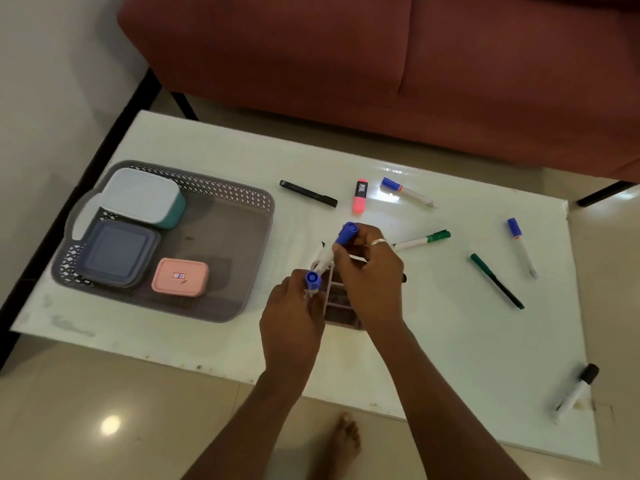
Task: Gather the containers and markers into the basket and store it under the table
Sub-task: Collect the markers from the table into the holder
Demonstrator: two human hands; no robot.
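Above the small pink holder (337, 299), each hand (291, 320) (370, 268) pinches a white, blue-capped marker (341, 242).

I see a glossy white table (242, 161) that throws back a lamp's glare. The basket (239, 202) looks like grey plastic with perforated, lattice walls. The tubs' lids (138, 194) look smooth, matt plastic. The sofa (346, 57) looks like matt reddish cloth. The floor (69, 410) is polished, shiny tile.

Home living rm: red sofa (381, 57) behind low white table (415, 323), tiled floor (86, 410).
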